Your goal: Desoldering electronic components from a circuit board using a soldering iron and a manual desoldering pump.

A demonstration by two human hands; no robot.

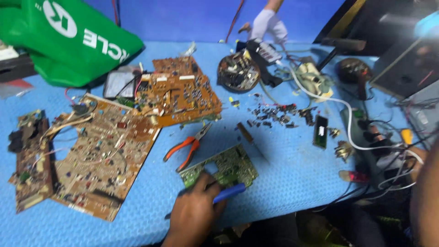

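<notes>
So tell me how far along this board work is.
Looks done: loose parts lie scattered on the blue mat, some in a round dish. In hand: the left hand holds a blue-handled tool at the green board. Left: three brown boards still carry parts.

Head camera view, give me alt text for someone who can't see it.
One hand holds a blue-handled tool against a small green circuit board on a blue mat. Orange-handled pliers lie just beyond, with larger brown circuit boards to the left and loose components scattered behind.
</notes>
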